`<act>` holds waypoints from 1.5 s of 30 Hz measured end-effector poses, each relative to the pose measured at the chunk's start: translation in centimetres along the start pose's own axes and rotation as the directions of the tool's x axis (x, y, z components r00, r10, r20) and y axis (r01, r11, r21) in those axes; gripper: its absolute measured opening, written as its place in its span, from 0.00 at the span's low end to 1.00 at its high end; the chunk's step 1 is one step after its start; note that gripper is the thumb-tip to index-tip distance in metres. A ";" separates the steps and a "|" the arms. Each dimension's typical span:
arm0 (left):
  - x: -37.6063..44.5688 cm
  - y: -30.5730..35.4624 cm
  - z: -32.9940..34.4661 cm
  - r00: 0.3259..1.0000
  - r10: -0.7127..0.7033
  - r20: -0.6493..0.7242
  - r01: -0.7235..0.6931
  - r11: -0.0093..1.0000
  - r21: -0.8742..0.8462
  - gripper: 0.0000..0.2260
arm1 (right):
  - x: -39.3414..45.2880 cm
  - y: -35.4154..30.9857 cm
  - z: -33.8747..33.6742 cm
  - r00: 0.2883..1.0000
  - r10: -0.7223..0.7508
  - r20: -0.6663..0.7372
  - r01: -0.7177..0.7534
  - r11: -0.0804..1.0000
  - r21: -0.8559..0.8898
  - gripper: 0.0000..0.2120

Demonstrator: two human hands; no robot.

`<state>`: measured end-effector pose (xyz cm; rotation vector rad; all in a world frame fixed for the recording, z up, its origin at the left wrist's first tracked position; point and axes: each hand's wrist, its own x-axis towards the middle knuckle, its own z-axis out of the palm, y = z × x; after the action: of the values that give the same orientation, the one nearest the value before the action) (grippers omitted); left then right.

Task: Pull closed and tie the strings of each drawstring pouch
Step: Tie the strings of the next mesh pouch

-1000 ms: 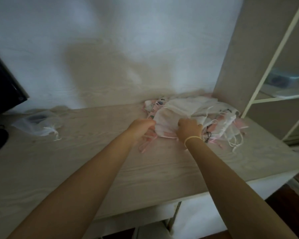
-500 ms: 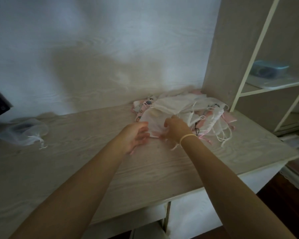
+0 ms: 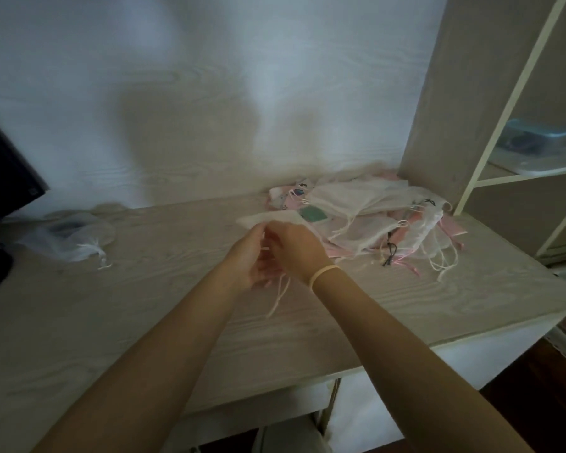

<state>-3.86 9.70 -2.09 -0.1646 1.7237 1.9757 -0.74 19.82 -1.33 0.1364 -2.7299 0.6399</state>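
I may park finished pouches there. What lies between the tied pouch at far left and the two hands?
In the head view, only bare desk top lies between the tied pouch and the left hand, which meets the right hand.

The tabletop (image 3: 118,315) has a pale wood-grain surface and stands against a wall (image 3: 209,93) of similar pale grain. A soft shadow falls on the wall. At right, a shelf unit (image 3: 471,103) with a cream frame holds a blue-lidded container (image 3: 536,138). A dark monitor (image 3: 4,178) stands at left. Dark flooring (image 3: 543,387) shows at lower right. Lighting is dim.
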 end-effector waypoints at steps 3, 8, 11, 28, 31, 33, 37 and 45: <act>0.0 0.2 -3.4 0.993 0.028 -0.113 -0.031 0.999 -0.024 0.08 | 0.0 -1.7 0.5 0.996 -0.021 0.086 0.001 0.975 0.224 0.10; -0.5 1.3 -10.5 0.959 0.084 -0.270 -0.117 0.987 -0.107 0.06 | 0.4 -2.1 1.9 0.989 0.070 0.132 -0.090 0.984 0.153 0.15; -1.2 2.2 -13.8 0.985 0.119 -0.125 -0.157 0.919 -0.361 0.11 | 0.1 -3.6 2.9 0.932 0.131 0.337 -0.178 0.978 0.110 0.38; -1.5 -0.3 -17.7 0.918 0.306 -0.253 -0.300 0.952 0.063 0.10 | 3.0 -7.5 9.2 0.972 0.118 0.203 -0.075 0.975 -0.207 0.19; -0.3 0.3 -17.3 0.904 0.358 -0.235 -0.355 0.933 0.057 0.10 | 4.3 -7.2 9.3 0.967 0.217 0.133 -0.199 0.970 -0.140 0.17; 0.3 0.4 -17.1 0.891 0.396 -0.224 -0.390 0.918 0.071 0.11 | 4.7 -7.1 9.5 0.960 0.233 0.154 -0.209 0.965 -0.155 0.13; 1.1 0.2 -16.7 0.868 0.439 -0.233 -0.428 0.899 0.098 0.13 | 5.3 -5.6 8.3 0.935 0.315 0.164 -0.327 0.944 0.045 0.09; 1.0 0.8 -17.9 0.910 0.358 -0.207 -0.339 0.933 0.123 0.14 | 6.3 -3.7 7.8 0.813 0.514 0.273 -0.427 0.208 0.880 0.17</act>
<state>-9.29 -7.08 -5.17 -0.0541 2.1030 2.1997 -8.39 12.91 -4.23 -0.5121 -1.8879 2.2698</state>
